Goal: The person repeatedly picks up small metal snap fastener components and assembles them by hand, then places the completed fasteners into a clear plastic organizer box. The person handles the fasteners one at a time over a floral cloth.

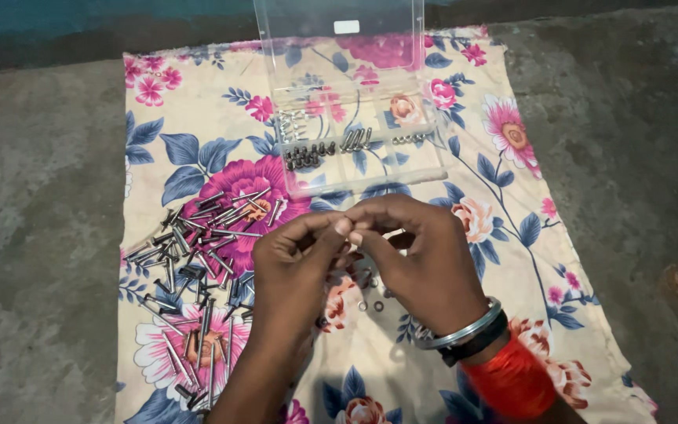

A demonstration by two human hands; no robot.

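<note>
Head view shows our left hand (pixel 296 251) and right hand (pixel 417 243) pinched shut together on something tiny, maybe a bolt, above the loose bolts (pixel 190 267).

Both forearms are reaching forward from the bottom edge, converging at the centre. The left hand (pixel 296 255) and right hand (pixel 421 255) are meeting fingertip to fingertip, fingers curled and pinching together (whatever sits between them is too small to tell), knuckles facing up.
</note>
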